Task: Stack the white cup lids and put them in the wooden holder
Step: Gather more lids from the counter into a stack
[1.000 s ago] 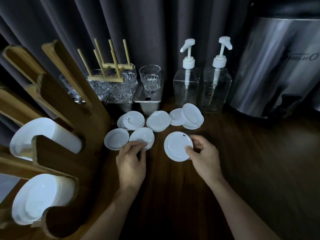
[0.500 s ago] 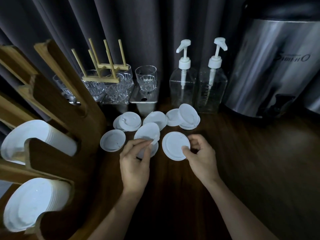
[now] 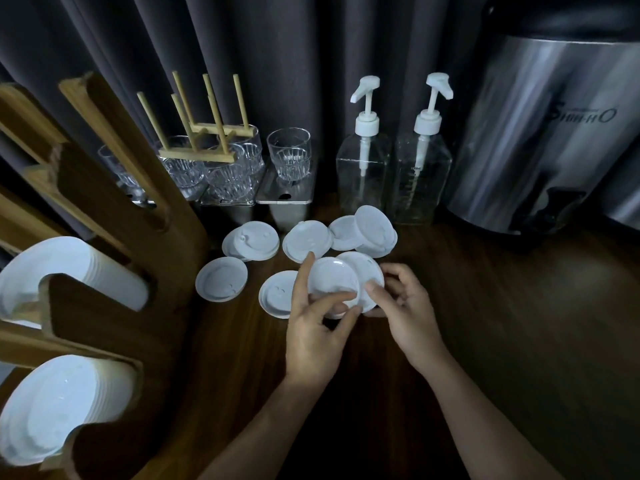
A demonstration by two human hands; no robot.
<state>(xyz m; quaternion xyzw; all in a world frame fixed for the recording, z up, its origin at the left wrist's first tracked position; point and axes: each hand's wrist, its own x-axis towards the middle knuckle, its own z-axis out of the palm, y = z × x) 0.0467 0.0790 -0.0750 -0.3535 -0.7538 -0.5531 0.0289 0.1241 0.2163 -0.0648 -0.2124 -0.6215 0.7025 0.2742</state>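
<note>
Where the dark wooden counter (image 3: pixel 519 323) meets a grey curtain (image 3: pixel 294 64), loose white lids (image 3: pixel 221 278) lie before two pump bottles (image 3: pixel 363 174) and a steel urn (image 3: pixel 554 133). The left hand (image 3: pixel 311 327) pinches one lid (image 3: pixel 332 278), and the right hand (image 3: pixel 408 317) grips a second lid (image 3: pixel 369 270) overlapping it, right of the wooden holder (image 3: pixel 104 306).

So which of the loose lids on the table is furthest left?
The lone flat lid beside the wooden holder, in front of the small stack; every other loose lid lies further right.
</note>
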